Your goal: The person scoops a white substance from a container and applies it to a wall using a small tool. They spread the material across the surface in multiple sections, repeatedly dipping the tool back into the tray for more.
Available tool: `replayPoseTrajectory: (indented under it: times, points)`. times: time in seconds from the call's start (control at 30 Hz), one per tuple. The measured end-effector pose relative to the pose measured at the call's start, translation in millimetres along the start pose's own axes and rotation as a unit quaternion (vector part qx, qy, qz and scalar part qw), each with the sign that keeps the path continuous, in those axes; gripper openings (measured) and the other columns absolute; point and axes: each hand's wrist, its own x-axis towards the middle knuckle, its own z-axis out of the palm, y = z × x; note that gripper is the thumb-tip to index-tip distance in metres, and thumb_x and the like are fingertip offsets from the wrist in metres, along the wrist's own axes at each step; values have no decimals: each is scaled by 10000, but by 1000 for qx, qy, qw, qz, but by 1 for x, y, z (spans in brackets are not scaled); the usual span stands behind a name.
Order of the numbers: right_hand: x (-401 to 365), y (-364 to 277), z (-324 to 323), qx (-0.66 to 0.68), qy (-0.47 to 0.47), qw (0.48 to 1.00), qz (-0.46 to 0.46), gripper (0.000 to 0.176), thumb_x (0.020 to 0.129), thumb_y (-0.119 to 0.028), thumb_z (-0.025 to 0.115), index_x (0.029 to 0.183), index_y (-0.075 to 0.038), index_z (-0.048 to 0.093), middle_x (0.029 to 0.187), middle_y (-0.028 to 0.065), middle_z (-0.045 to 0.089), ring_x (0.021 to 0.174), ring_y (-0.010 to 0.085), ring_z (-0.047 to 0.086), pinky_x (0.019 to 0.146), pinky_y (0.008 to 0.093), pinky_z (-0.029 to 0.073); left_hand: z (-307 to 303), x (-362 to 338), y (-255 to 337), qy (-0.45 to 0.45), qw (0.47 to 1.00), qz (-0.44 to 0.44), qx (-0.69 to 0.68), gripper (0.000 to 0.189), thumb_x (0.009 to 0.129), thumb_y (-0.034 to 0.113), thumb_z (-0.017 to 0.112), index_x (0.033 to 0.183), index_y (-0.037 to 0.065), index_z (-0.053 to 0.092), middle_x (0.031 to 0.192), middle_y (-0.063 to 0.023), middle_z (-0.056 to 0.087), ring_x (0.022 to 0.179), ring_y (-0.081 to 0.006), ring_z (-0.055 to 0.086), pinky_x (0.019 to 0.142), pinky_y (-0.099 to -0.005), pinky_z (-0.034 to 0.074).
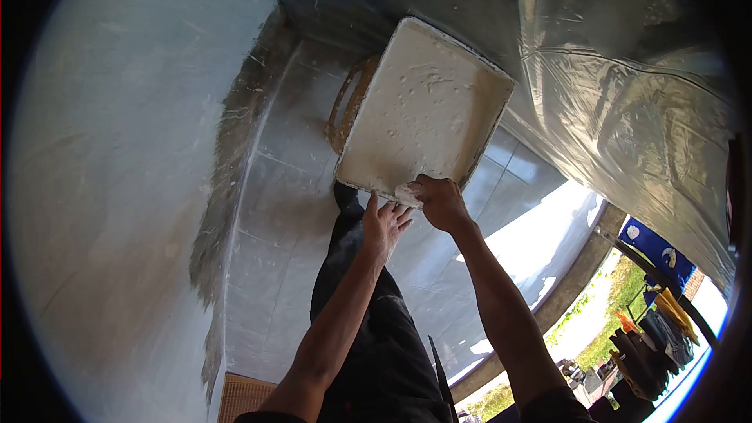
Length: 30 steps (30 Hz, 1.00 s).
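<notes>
A large rectangular tray of thick off-white liquid rests tilted in my view, its surface dotted with small bumps and bubbles. At its near rim my right hand is closed on a pale, wet, white-coated lump, whose exact kind I cannot tell. Just left of it, below the same rim, my left hand has its fingers spread under the lump, with the thumb up near the tray's edge.
A brown stool-like support shows under the tray's left side. To the left rises a pale wall with a rough grey lower band. Plastic sheeting hangs at the right. Grey tiles cover the floor, and clothes hang outside.
</notes>
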Motion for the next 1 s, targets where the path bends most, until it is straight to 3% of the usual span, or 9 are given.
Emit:
replayPoseTrajectory:
  times: [0.07,0.33,0.57,0.63,0.67,0.73,0.83,0.93,1.0]
  points:
    - [3,-3,-4,7,-29,999,35,342,735,39,541,1038,-58,667,956,221,670,940,403,625,799,453,501,0,0,0,2,1000,1,0,1027,878,751,249,1500,-49,84,1573,-219,124,1460,-363,131,1173,-476,75]
    - [38,24,-19,-35,-113,993,13,353,776,-20,621,1126,-54,657,1082,177,674,1021,341,635,905,372,503,-8,2,1,13,1000,-16,-16,1022,885,746,240,1498,-52,66,1563,-243,139,1452,-392,132,1172,-486,71]
    - [11,40,-37,212,-96,967,103,332,786,-18,645,1116,21,629,993,123,694,913,237,656,835,326,506,13,-30,11,110,993,-30,-11,955,921,687,243,1500,-37,11,1543,-305,122,1438,-442,133,1170,-497,85]
    - [-9,39,-36,423,-70,893,136,374,778,17,618,1149,43,584,986,94,662,882,219,633,809,326,501,17,-47,12,100,995,-14,3,947,923,681,247,1503,-31,18,1544,-304,121,1439,-440,132,1170,-501,81]
    - [-20,36,-35,422,-68,895,123,374,778,17,618,1149,43,584,986,94,662,882,219,633,809,326,501,19,-56,13,95,995,-7,14,938,924,676,251,1505,-25,26,1544,-304,120,1440,-439,130,1169,-505,77]
    - [-43,23,-36,616,-41,783,80,438,764,35,588,1199,40,536,1044,88,639,912,213,624,806,342,502,28,-77,15,84,996,14,16,919,931,658,261,1506,-23,41,1550,-290,122,1442,-438,128,1169,-507,66]
    - [-72,5,-32,721,-49,691,-6,471,755,-13,616,1216,20,525,1108,96,629,997,228,620,844,375,500,40,-107,19,64,997,51,4,873,947,614,274,1505,-28,78,1564,-248,136,1442,-429,140,1169,-503,69]
    - [-98,-29,-29,763,-26,644,-37,564,735,-50,664,1274,-20,499,1188,92,606,1106,260,583,976,410,447,56,-144,24,28,995,95,1,868,950,605,279,1503,-35,85,1563,-229,172,1436,-428,169,1165,-504,90]
    - [-117,-62,-26,761,-15,643,-82,542,762,-53,636,1284,-15,492,1202,99,602,1109,264,584,958,418,462,67,-170,30,10,991,135,20,858,954,596,275,1501,-40,96,1554,-214,217,1419,-430,218,1156,-507,132]
